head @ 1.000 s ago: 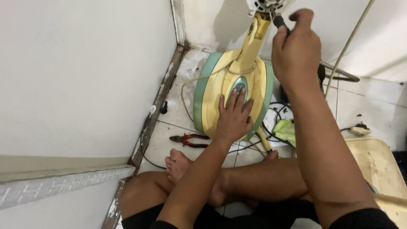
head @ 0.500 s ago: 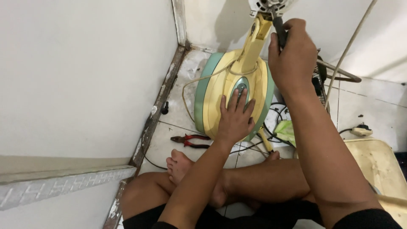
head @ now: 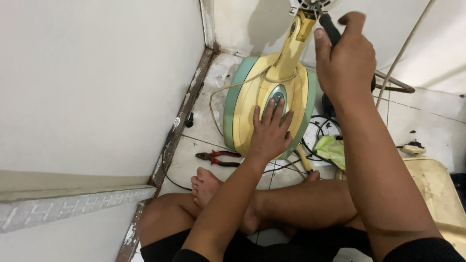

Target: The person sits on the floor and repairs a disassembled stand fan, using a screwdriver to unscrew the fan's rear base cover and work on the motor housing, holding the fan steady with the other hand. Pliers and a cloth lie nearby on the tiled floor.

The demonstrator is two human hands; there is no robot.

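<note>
Tiles (head: 204, 126), pale and grubby, cover the floor of a tight corner where white walls (head: 97, 82) meet, and we sit cross-legged on them with a bare foot (head: 206, 184) forward. Our left hand (head: 270, 133) lies flat, fingers spread, on the round cream-and-green fan base (head: 247, 102), which stands tipped on its edge on the tiles against the corner. Our right hand (head: 345, 63) is closed around a black-handled screwdriver (head: 330, 28) near the top of the fan's cream neck (head: 293, 43). Red-handled pliers (head: 218, 157) lie on the floor just left of the base; a green cloth (head: 332, 148) and dark cables (head: 318, 128) lie to its right.
</note>
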